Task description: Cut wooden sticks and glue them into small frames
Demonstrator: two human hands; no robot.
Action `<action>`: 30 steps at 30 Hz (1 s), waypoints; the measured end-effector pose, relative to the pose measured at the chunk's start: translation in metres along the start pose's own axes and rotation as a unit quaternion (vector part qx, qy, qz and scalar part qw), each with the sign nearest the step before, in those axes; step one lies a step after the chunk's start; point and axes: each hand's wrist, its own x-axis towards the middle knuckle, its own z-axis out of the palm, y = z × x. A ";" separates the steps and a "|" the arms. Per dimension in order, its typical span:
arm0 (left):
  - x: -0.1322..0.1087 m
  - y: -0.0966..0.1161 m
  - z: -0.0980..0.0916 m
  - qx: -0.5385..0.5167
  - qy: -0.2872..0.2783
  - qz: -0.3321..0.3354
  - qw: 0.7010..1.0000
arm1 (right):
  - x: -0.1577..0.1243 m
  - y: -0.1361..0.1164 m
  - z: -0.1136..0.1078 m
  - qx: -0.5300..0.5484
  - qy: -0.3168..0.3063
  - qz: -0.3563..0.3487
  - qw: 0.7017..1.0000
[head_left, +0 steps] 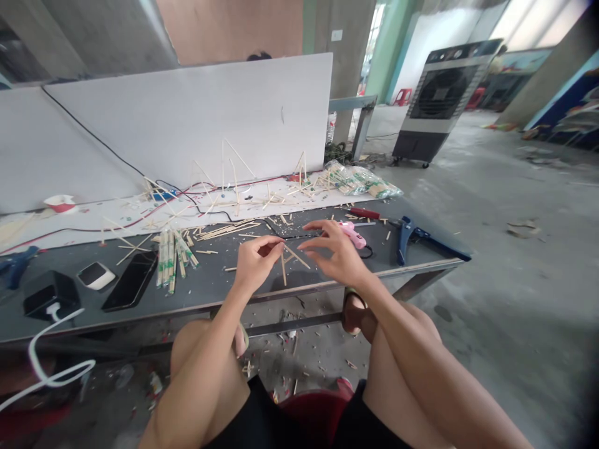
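Observation:
My left hand (pixel 259 259) pinches the top of a small A-shaped frame of thin wooden sticks (pixel 283 268) over the near edge of the table. One stick of the frame hangs nearly straight down and another slants to the right, with a short piece between them. To the right, my right hand (pixel 334 251) is apart from the frame with its fingers spread and nothing in them. Just behind that hand lies a pink glue gun (pixel 353 235), partly hidden by it. Loose sticks (pixel 229 229) lie beyond my left hand.
On the left are bundled sticks in wrappers (pixel 173 255), a black phone (pixel 131 280), a small white device (pixel 95 275) and a black charger block (pixel 51 296) with a white cable. Blue-handled cutters (pixel 407 240) lie at the right. Stick structures (pixel 234 181) stand before a white board (pixel 187 125).

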 end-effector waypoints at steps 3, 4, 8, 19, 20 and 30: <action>0.001 -0.001 0.003 0.015 -0.011 -0.002 1.000 | 0.002 -0.010 0.016 -0.030 -0.017 -0.036 0.999; 0.000 -0.001 0.003 0.019 -0.014 -0.003 1.000 | 0.003 -0.011 0.020 -0.038 -0.023 -0.042 0.998; -0.001 0.000 0.002 0.038 -0.028 -0.005 0.999 | 0.005 -0.012 0.026 -0.045 -0.043 -0.046 0.997; 0.000 0.000 0.001 0.033 -0.044 -0.004 0.998 | 0.009 -0.009 0.038 -0.003 -0.029 -0.039 0.999; 0.000 -0.001 0.001 0.033 -0.043 -0.004 0.998 | 0.009 -0.010 0.038 0.002 -0.030 -0.032 0.999; 0.000 -0.002 -0.003 0.045 0.019 -0.027 0.998 | 0.006 0.007 -0.008 0.132 0.034 0.179 0.974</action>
